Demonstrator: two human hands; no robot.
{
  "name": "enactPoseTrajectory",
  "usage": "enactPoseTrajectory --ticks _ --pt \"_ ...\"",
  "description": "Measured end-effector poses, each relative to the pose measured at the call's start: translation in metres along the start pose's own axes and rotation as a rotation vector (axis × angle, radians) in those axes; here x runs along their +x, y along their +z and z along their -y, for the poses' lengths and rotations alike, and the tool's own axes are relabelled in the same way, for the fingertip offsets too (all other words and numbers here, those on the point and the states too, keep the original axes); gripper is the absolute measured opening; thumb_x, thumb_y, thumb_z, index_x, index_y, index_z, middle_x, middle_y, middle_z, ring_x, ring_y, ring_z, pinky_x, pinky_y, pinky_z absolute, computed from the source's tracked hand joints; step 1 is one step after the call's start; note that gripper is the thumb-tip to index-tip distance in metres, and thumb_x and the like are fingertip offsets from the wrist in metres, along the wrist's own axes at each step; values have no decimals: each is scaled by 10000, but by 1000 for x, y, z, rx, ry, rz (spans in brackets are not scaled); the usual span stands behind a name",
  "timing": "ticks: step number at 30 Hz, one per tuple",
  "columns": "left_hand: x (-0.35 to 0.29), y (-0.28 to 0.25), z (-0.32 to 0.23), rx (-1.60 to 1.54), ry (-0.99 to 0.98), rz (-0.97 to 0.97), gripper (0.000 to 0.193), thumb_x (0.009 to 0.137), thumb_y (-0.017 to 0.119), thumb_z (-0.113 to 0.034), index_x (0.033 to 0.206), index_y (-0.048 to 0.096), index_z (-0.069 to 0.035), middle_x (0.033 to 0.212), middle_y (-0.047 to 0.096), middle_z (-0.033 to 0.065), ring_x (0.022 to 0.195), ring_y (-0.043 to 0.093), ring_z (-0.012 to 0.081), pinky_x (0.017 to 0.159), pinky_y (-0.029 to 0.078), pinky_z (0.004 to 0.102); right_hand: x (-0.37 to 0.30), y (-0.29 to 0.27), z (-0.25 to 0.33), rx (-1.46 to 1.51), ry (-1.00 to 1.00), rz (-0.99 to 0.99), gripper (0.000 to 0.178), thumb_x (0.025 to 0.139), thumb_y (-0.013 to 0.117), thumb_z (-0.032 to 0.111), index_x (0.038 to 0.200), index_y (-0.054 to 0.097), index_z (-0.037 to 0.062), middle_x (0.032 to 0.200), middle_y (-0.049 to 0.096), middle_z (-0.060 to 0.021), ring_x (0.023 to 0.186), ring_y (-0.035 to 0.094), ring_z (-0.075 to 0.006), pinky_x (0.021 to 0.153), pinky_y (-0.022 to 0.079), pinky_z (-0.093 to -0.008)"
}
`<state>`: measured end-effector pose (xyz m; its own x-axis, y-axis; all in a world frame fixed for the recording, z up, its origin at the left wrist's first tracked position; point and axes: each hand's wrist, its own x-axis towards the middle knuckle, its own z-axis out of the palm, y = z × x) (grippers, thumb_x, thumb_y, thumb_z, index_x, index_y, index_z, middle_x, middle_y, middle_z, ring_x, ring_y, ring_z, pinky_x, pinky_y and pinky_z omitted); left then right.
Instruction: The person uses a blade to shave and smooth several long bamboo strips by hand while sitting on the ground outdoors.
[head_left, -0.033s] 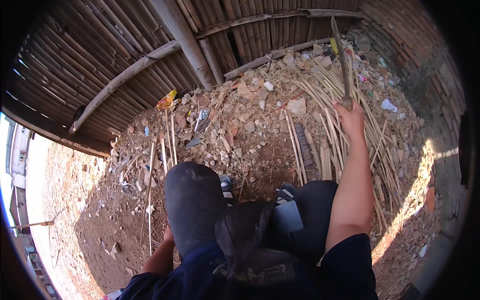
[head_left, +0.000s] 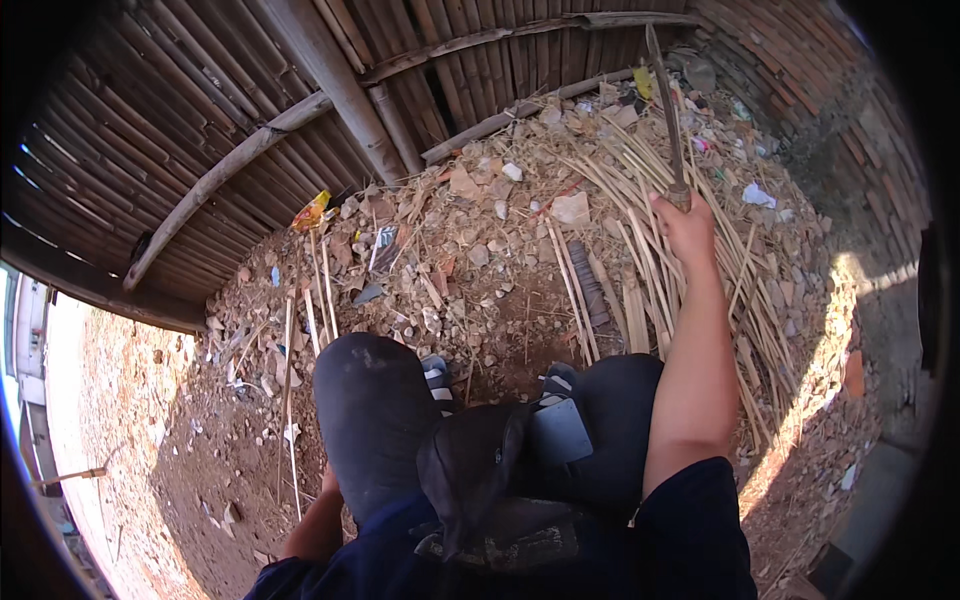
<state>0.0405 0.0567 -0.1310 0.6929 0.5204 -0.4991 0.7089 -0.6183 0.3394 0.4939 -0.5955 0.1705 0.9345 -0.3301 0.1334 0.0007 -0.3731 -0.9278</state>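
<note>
My right hand (head_left: 690, 228) is closed round the handle of a machete (head_left: 666, 100), a long dark blade that points away from me toward the far wall. Beneath the blade and my forearm lies a spread heap of split bamboo strips (head_left: 745, 290). Low at the left, my left hand (head_left: 329, 482) is beside my left thigh, and its fingers are hidden behind the leg. Several thin strips (head_left: 291, 390) lie on the ground just left of my knee. A dark wrapped roundish length (head_left: 588, 285) rests between pale strips in front of my right knee.
A slatted bamboo wall (head_left: 230, 120) with poles curves across the back, and a brick wall (head_left: 860, 130) stands at the right. Stones, tile shards and litter cover the dirt ground (head_left: 450, 270). A grey phone-like slab (head_left: 561, 432) lies on my lap.
The whole view has shifted slightly, so the scene sits a little farther left. Both hands keep about the same pose, and the machete stays in my right hand.
</note>
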Motion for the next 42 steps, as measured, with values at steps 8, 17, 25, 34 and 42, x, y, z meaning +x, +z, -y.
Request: enactPoseTrajectory --ticks 8,17,25,34,42 --pt "-37 -22 -16 -225 -61 87 353 980 570 -251 1263 517 -47 1163 657 275 1187 605 420 974 495 478 -95 -96 -186 -268 328 -273 281 850 789 211 1031 713 10 863 718 -90 773 647 -210 770 515 -349" --pt "-62 -44 -30 -266 -85 121 343 982 575 -250 1253 521 -47 1149 660 256 1156 615 403 946 503 466 -257 -143 -352 -536 687 -415 437 749 713 230 1113 711 -12 985 705 -272 978 688 -437 892 524 -473" --pt "-76 -58 -24 -268 -54 128 334 983 579 -249 1244 525 -47 1136 663 239 1129 624 388 921 511 456 -292 -138 -349 -666 653 -406 379 741 720 185 1072 698 2 1113 667 -230 1086 624 -417 982 493 -484" --pt "-82 -58 -21 -290 -45 145 324 985 584 -248 1233 529 -47 1122 667 219 1098 635 371 893 519 444 -324 -122 -304 -935 498 -206 324 761 761 154 1072 720 72 1344 560 -184 1220 569 -380 1024 490 -459" --pt "-78 -42 -50 -312 -12 185 316 986 588 -247 1224 532 -47 1109 670 202 1071 644 355 868 526 433 -321 -133 -306 -851 562 -124 323 721 785 126 1031 701 83 1285 572 -140 1198 574 -379 976 508 -458"
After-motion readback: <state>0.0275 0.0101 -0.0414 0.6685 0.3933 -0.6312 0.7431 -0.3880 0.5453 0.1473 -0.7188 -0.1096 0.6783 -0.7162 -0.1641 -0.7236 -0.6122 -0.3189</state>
